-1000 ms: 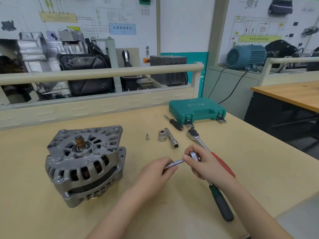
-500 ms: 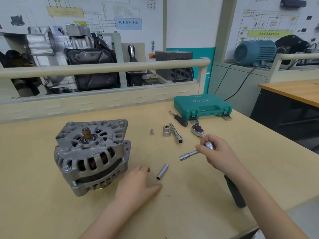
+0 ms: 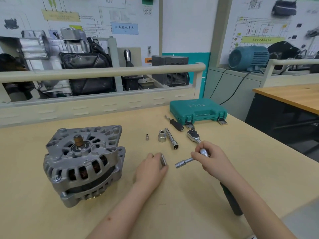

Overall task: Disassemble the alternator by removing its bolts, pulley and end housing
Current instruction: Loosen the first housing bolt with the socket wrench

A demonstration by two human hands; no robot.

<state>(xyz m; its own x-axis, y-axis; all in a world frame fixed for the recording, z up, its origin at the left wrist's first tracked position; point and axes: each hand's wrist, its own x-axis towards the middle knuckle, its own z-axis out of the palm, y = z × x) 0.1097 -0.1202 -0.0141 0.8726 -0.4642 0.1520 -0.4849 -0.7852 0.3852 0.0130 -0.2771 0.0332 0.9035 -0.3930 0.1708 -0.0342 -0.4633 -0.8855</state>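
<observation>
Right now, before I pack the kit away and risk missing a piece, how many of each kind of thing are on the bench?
Alternator: 1
Green tool case: 1
Black-handled driver: 1
Ratchets: 2 (lying ratchet, held ratchet)
Loose silver sockets and bits: 4 (small bit, short socket, long socket, deep socket)
Total: 9

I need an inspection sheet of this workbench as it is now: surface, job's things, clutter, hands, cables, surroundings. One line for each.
Surface: tan workbench, bare wood, no spills seen.
Job's things: alternator standing left, shaft up, no pulley on it; ratchet with extension bar.
Clutter: deep socket, short socket, long socket, small bit, screwdriver, closed green case.
Hands: left hand touches the deep socket; right hand grips the ratchet.
Cables: black cable behind the bench.
Surroundings: blue motor, wall diagrams.
</observation>
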